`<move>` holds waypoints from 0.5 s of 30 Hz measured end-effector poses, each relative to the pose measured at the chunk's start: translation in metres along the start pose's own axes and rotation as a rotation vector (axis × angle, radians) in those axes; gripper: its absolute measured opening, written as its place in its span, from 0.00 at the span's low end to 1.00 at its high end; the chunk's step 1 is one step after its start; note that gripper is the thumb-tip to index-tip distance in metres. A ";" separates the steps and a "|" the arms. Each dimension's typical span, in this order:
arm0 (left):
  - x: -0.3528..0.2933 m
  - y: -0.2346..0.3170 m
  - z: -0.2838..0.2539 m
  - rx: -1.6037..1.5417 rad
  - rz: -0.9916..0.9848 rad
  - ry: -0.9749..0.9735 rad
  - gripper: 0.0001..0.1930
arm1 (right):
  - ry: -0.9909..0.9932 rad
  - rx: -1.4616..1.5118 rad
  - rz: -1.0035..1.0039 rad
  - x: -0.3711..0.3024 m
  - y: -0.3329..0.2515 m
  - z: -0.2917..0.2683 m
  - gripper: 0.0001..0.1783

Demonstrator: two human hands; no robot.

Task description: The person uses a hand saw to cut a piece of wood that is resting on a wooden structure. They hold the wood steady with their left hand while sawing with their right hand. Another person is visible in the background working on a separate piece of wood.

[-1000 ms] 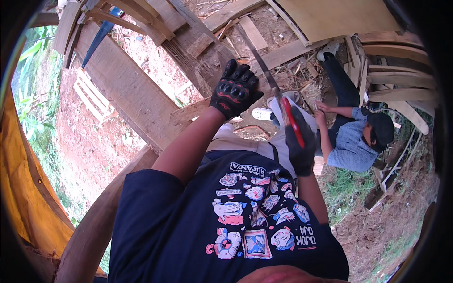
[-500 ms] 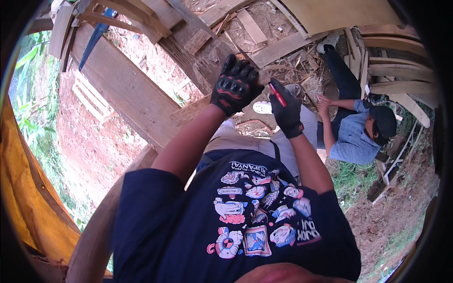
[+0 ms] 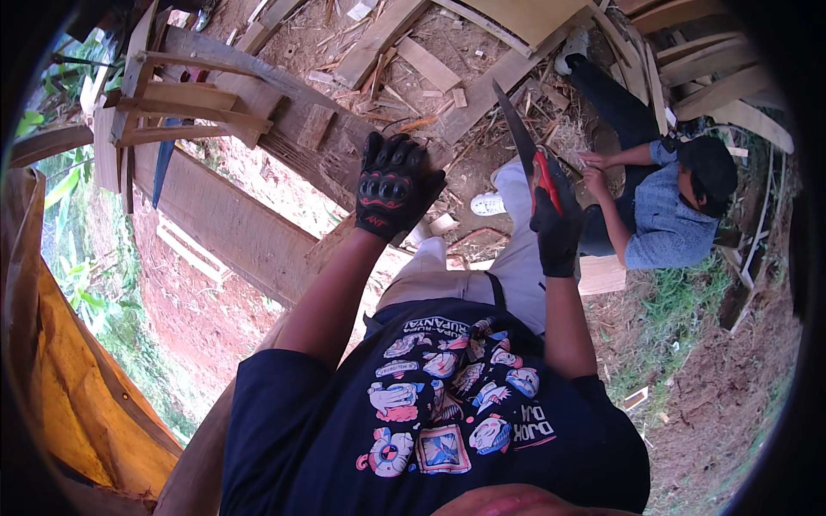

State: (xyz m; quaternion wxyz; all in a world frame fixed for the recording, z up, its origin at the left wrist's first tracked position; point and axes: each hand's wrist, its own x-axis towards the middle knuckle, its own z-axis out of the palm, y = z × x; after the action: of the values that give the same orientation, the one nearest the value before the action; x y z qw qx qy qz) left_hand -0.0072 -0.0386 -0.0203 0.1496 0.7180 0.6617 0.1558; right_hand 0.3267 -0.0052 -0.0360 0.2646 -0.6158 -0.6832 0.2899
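My left hand (image 3: pixel 391 185), in a black glove with red trim, is closed over a wooden plank (image 3: pixel 334 241) that shows beside my forearm; its fingers curl downward and partly hide the wood. In my gloved right hand (image 3: pixel 557 228) is a hand saw (image 3: pixel 518 129) with a red handle. Its dark blade points up and away, apart from the plank. Both arms reach forward over my legs.
A seated co-worker (image 3: pixel 680 202) in a dark cap is close on the right. Long boards (image 3: pixel 224 202) cross at the left, where a blue saw blade (image 3: pixel 163 168) hangs. Offcuts (image 3: pixel 428 64) litter the ground ahead. An orange tarp (image 3: pixel 95 378) hangs at lower left.
The saw has come away from the wood beside my left hand and been raised to the right, its blade now in plain sight. My left hand appears lower and further left.
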 end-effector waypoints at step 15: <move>-0.001 0.021 -0.010 0.148 0.026 0.177 0.42 | 0.181 0.042 0.050 -0.034 0.038 -0.054 0.27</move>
State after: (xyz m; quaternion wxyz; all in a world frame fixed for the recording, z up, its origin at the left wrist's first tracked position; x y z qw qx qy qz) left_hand 0.0077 -0.0410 -0.0028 0.0352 0.7189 0.6728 0.1711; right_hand 0.3954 -0.0324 -0.0264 0.3305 -0.6507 -0.6347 0.2539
